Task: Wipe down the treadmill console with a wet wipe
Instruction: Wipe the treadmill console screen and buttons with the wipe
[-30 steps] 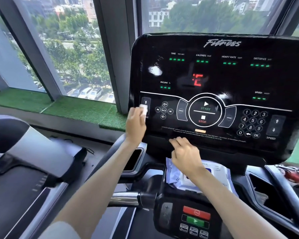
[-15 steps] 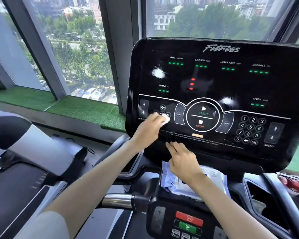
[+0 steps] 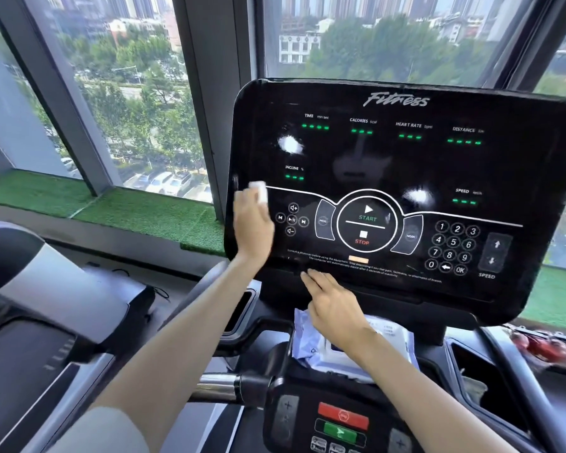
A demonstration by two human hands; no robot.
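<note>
1. The wet wipe (image 3: 258, 190), folded small and white, is grasped by the left hand (image 3: 253, 223) and pressed on the left part of the treadmill console (image 3: 402, 161), just under the INCLINE readout

2. The right hand (image 3: 332, 304) is kept released, nothing is held in it; its fingertips (image 3: 309, 274) are laid flat on the lower edge of the console

3. A pack of wipes (image 3: 311, 341) is seen on the tray under the console, partly hidden by the right wrist

4. Two pale smears are visible on the dark screen
</note>
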